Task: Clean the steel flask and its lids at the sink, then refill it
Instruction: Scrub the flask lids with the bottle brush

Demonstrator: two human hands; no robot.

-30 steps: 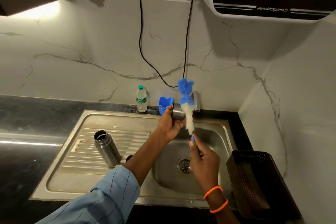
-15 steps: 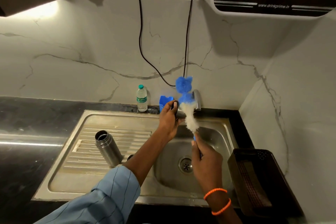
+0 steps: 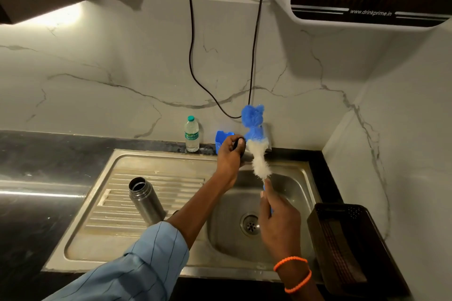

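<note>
Open, lidless steel flask (image 3: 146, 201) standing on sink (image 3: 156, 168) drainboard, inside too dark to read. Left hand (image 3: 230, 154) fingers curled around dark lid (image 3: 241, 145); right hand (image 3: 277, 222) gripping bottle brush (image 3: 256, 144) above basin.

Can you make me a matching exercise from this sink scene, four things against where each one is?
Things:
1. steel flask
2. bottle brush
3. plastic water bottle
4. dark basket

Places:
A. on the counter right of the sink basin
B. held upright in the right hand
C. standing open on the ribbed drainboard
D. against the wall behind the sink

Pairs: 1-C, 2-B, 3-D, 4-A
</note>
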